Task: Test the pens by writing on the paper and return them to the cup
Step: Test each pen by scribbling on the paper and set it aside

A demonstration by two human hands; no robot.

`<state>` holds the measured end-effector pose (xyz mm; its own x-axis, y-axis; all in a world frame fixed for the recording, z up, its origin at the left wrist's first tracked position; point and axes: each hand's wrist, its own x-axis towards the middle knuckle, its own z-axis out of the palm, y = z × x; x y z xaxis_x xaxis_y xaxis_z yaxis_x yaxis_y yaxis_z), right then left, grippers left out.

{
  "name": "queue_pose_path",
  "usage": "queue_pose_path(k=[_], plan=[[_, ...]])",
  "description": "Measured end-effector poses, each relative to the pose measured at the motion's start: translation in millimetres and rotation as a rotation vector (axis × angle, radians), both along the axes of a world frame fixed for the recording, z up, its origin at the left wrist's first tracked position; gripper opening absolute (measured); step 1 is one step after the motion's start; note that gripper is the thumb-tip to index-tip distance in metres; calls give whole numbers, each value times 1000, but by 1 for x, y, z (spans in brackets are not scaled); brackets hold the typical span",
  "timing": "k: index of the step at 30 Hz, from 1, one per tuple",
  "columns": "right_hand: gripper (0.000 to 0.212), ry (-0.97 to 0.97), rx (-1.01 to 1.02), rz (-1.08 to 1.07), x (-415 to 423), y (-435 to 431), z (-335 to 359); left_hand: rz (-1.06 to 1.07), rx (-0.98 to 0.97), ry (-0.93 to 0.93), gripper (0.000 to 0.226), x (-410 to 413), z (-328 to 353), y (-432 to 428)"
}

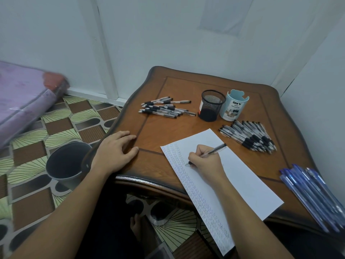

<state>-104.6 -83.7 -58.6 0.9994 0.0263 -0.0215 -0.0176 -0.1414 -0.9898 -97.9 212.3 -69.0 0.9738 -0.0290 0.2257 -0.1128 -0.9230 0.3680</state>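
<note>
Pen [214, 151]: clear barrel with a dark grip, slanted, held in the right hand; its tip is down on the paper at the edge of the band of ink marks.
Right hand [205, 161]: fingers and thumb are curled round the pen in a writing pinch, and the heel of the hand rests on the sheet.
Left hand [115, 152]: lies palm down on the near left edge of the table, fingers relaxed and a little spread, holding nothing.
Paper [242, 184]: a white sheet lying at a slant on the near side of the table, its near end hanging over the edge. A dense band of small scribbles runs along its left long edge.
Mesh cup [211, 105]: black wire, upright, beyond the paper, with a red and white label low on its side.
Blue cup [233, 107]: pale blue, printed "DIY DESK ORGANIZER", upright just beside the mesh cup on its right.
Left pile [166, 109]: clear pens with black grips, lying loose to the left of the mesh cup.
Right pile [250, 136]: more such pens, fanned out just beyond the paper's far corner.
Blue pens [313, 195]: a bundle at the table's right edge, partly cut off.
Table [186, 86]: brown wood with a wavy rim, set in a corner of white walls.
Bucket [65, 163]: dark grey, on the patterned floor [74, 116] below the left hand.
Mattress [24, 101]: purple, blurred, far left.
</note>
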Motion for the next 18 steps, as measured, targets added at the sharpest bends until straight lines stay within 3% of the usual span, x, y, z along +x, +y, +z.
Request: queue_pose_path(k=[18], plan=[[42,-8,-54,14,-2,1,2,2,-11,-12,61,-1,1,-1]])
